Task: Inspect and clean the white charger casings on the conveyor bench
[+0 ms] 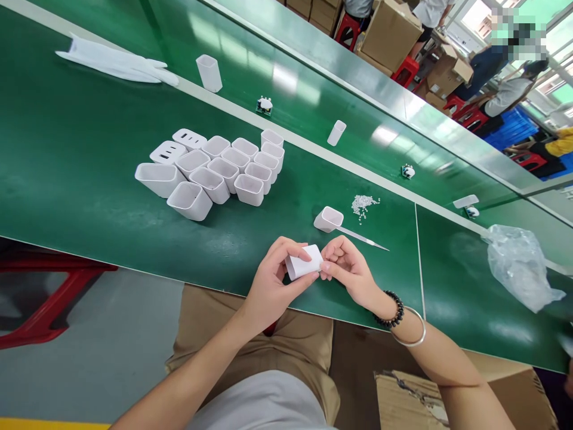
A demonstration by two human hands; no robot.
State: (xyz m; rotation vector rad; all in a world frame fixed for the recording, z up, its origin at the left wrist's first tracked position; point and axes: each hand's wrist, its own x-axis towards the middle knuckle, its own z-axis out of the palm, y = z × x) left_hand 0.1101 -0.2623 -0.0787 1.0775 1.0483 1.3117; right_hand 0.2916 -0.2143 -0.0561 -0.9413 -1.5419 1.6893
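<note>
My left hand point(280, 272) is wrapped round a white plastic charger housing point(307, 261), which lies tilted above the table's near edge. At the housing's right end, my right hand point(347, 269) is closed in a pinch with thumb and fingertips against it; anything between those fingertips is too small to make out. Just beyond the hands, another white housing point(329, 220) lies with its open end up. Tweezers point(364, 239) rest beside it, pointing right. A small pile of tiny transparent pieces point(363, 205) is scattered behind them.
Several white housings point(210, 184) stand grouped at the left, two showing slotted faces. A white glove point(116, 64) lies farther back. Along the green belt sit single housings point(209, 73) and small circuit boards point(264, 106). A transparent plastic bag point(519, 263) is at the right.
</note>
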